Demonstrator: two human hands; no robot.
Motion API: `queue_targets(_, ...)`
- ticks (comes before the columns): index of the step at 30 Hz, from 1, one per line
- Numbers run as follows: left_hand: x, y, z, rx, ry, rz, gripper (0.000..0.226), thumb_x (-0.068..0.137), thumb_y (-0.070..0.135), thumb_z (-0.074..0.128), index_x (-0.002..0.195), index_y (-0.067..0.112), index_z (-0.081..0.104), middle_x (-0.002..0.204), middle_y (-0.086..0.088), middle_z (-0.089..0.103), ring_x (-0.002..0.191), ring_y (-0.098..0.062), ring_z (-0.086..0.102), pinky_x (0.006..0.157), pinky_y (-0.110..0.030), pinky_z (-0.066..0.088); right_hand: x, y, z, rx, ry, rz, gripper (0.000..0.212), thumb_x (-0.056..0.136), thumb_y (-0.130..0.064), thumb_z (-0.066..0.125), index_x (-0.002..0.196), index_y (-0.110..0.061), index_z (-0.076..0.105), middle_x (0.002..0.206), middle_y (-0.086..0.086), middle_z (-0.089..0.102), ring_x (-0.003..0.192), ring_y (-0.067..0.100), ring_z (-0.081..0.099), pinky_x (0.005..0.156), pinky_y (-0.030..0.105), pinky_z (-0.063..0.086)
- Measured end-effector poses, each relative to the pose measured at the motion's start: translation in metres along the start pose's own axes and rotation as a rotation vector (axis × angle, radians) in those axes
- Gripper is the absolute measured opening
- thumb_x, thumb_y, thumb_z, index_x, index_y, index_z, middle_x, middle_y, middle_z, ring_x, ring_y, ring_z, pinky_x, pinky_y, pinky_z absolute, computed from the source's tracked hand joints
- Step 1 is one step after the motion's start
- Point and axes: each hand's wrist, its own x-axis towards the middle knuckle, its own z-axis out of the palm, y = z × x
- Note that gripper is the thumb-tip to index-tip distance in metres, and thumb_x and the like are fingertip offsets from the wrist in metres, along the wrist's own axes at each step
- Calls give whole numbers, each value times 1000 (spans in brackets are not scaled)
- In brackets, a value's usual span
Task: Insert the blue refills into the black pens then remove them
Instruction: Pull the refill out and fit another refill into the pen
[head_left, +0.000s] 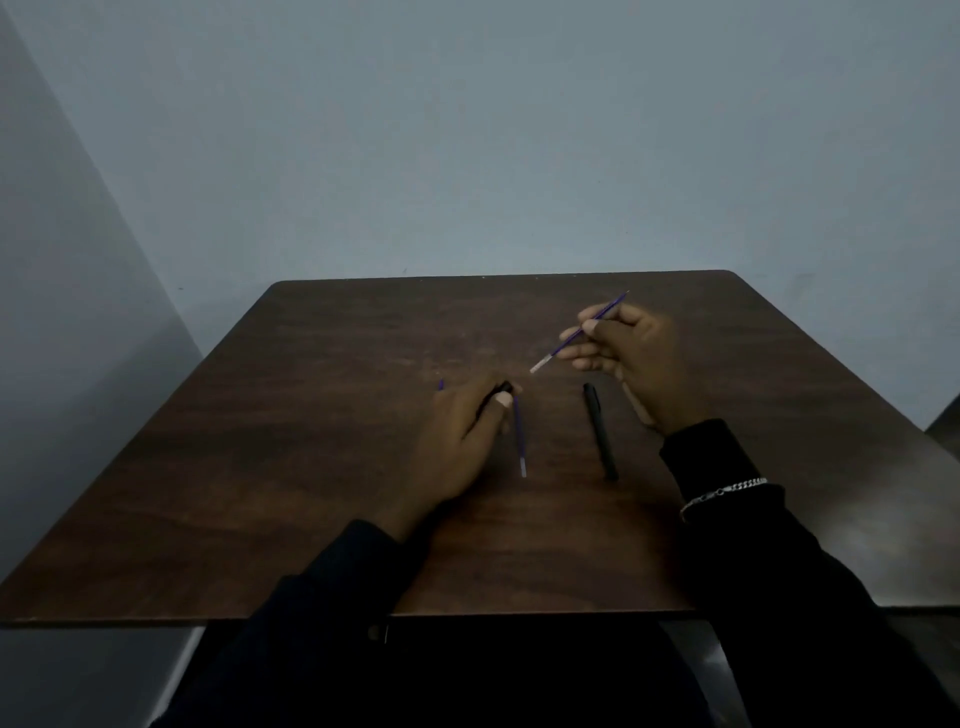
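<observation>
My right hand (631, 353) holds a blue refill (582, 332) above the table, pinched between thumb and fingers, its pale tip pointing down-left. My left hand (462, 441) rests on the table, closed around a black pen (501, 392) whose end shows past my thumb. A second blue refill (519, 439) lies on the wood just right of that hand, pale tip toward me. A small blue end (441, 384) peeks out behind my left knuckles. Another black pen (600, 431) lies loose between my hands, near my right wrist.
The dark wooden table (311, 467) stands against a pale blue wall, its near edge just in front of me. My sleeves are black and a silver bracelet (724, 491) circles my right wrist.
</observation>
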Motion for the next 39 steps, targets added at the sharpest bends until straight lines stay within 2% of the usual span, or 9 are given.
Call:
queue_targets(2, 2, -1, 9, -10, 3, -31, 24, 108, 11, 49, 102, 2, 70, 77, -4, 69, 77, -18, 67, 75, -38, 52, -3, 3, -2, 40, -2, -36, 11, 101, -12, 58, 103, -9, 68, 91, 16, 80, 78, 29, 79, 62, 27, 61)
queue_targets(5, 0, -4, 15, -5, -3, -76, 22, 110, 9, 50, 108, 5, 71, 80, 1, 69, 79, -13, 66, 75, -28, 50, -2, 2, 0, 83, -29, -55, 11, 97, -15, 61, 103, -11, 69, 91, 18, 79, 77, 32, 79, 60, 28, 60)
queue_targets(12, -3, -8, 17, 1, -34, -71, 25, 111, 17, 47, 112, 8, 70, 80, 6, 67, 74, -6, 62, 67, -19, 45, -6, 5, 10, 79, -135, -96, 13, 96, -20, 65, 104, -11, 69, 93, 20, 79, 79, 34, 79, 61, 29, 61)
queue_targets(17, -2, -6, 16, -20, -21, -66, 31, 106, 22, 45, 103, 3, 69, 77, 1, 68, 71, -11, 63, 65, -20, 43, -10, 5, 12, 38, -154, -107, 8, 102, -9, 59, 105, -7, 66, 93, 18, 79, 79, 31, 79, 61, 28, 61)
queue_targets(22, -4, -6, 15, -4, -33, -71, 27, 110, 14, 48, 104, -1, 69, 79, -5, 69, 72, -18, 64, 68, -35, 48, -12, 3, 13, 28, -164, -107, 8, 103, -6, 58, 106, -6, 66, 94, 18, 80, 80, 31, 80, 61, 28, 61)
queue_targets(27, -4, -4, 14, -19, -30, -61, 35, 107, 23, 43, 105, -1, 69, 79, -5, 69, 73, -17, 64, 70, -38, 49, -13, 5, 15, 4, -202, -89, 8, 103, -6, 58, 106, -5, 66, 95, 17, 80, 82, 32, 80, 61, 28, 62)
queue_targets(34, -2, -5, 15, -39, -2, -27, 30, 107, 18, 46, 103, -1, 69, 76, -5, 68, 71, -18, 65, 68, -39, 49, -16, 12, 20, -159, -337, -109, 12, 95, -7, 71, 104, -14, 77, 101, 11, 80, 90, 21, 77, 65, 29, 61)
queue_targets(37, -2, -5, 14, -38, -1, 1, 27, 107, 16, 47, 108, 1, 69, 75, -4, 68, 71, -17, 66, 68, -34, 49, -16, 15, 22, -194, -371, -75, 21, 92, -8, 75, 111, -17, 77, 105, 11, 80, 95, 25, 77, 68, 29, 60)
queue_targets(39, -2, -6, 14, -39, 9, -2, 26, 107, 15, 47, 107, 1, 69, 75, -4, 68, 70, -17, 65, 68, -32, 48, -15, 14, 22, -156, -358, -62, 29, 89, -8, 77, 116, -18, 74, 105, 11, 80, 90, 21, 76, 67, 26, 59)
